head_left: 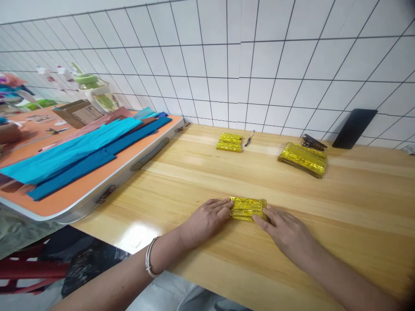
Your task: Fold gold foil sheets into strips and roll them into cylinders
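Note:
A folded piece of shiny gold foil paper (248, 208) lies on the wooden table in front of me, with crease lines running along its length. My left hand (207, 219) grips its left edge between fingertips and thumb. At the opposite end, my right hand (285, 226) has the thumb on the near corner and the fingers curled at the right edge. Further back sits another folded gold piece (229, 142) beside a pen (249, 138). A stack of gold foil sheets (303, 160) rests to the right, with a dark hair clip (314, 142) touching its back edge.
A black phone (354, 128) leans against the tiled wall. On the left, an orange-topped folding table (68, 207) carries blue paper strips (81, 149), a cardboard box (79, 113) and a green-lidded bottle (97, 90). Part of another person's hand (9, 133) shows at the far left.

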Tool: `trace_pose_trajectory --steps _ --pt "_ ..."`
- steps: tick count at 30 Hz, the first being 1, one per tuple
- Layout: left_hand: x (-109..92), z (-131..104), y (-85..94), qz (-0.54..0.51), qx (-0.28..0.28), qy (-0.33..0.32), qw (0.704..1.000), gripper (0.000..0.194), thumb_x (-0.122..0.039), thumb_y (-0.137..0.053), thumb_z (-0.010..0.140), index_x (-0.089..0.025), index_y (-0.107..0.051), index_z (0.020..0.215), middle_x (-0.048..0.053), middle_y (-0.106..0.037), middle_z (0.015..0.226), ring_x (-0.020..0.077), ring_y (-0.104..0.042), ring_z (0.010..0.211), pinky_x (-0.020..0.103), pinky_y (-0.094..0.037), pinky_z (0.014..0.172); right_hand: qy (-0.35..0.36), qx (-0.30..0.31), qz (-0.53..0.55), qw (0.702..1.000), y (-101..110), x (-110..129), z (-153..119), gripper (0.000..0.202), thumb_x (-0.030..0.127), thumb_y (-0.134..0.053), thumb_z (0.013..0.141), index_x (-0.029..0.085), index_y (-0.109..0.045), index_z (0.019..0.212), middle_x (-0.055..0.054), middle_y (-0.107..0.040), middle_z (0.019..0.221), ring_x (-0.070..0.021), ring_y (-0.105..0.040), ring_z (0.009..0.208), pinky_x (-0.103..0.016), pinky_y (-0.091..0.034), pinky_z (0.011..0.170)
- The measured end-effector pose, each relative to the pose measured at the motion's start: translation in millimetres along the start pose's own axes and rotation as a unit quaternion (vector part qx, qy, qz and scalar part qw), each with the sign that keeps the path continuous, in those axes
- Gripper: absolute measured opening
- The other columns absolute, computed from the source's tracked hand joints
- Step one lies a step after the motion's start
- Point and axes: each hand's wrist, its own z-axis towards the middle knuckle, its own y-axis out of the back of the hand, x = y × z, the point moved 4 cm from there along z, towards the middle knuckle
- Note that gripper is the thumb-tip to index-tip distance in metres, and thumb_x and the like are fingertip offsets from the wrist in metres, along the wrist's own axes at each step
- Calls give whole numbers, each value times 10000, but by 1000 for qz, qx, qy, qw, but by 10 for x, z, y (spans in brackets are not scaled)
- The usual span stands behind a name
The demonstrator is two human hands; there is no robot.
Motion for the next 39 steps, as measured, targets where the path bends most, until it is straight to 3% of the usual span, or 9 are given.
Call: trace_pose_trajectory --steps 8,17,21,30,39 --pt "-40 20 44 -4 8 -5 1000 170 -224 -392 941 -184 -531 1032 83 -524 1304 220 -440 1250 385 -396 998 -41 41 -31 998 6 61 70 517 13 -582 726 277 -568 1170 -123 -598 1100 -260 -572 1025 -395 -503 839" --pt "13 27 48 -113 -64 62 990 170 -222 -398 938 -197 -559 988 65 -623 1157 178 -546 1132 329 -439 957 -21 -19 3 1000 -39 12 -28 432 5 -478 804 201 -559 1181 -135 -600 1146 -263 -531 1119 -419 -468 916" --pt "-2 29 60 -122 -68 60 988 179 -216 -396 937 -198 -566 991 63 -620 1160 177 -536 1141 332 -436 966 -66 -54 40 996 -86 -55 -58 323 111 -481 863 120 -532 1183 -153 -623 1139 -235 -578 1071 -404 -475 938" --pt "-2 13 59 -130 -44 50 989 162 -204 -395 937 -201 -556 922 57 -603 1185 178 -493 1195 339 -410 995 -46 -111 112 986 30 -113 -42 192 99 -498 860 177 -613 993 -81 -680 1055 -201 -597 1058 -382 -488 932" --pt "-15 21 68 -135 -59 46 988 173 -214 -415 931 -196 -568 1010 71 -617 1162 187 -516 1167 347 -416 989 -89 -94 163 978 11 -156 -23 160 131 -505 861 215 -616 941 -50 -676 1054 -186 -591 1051 -383 -474 918"
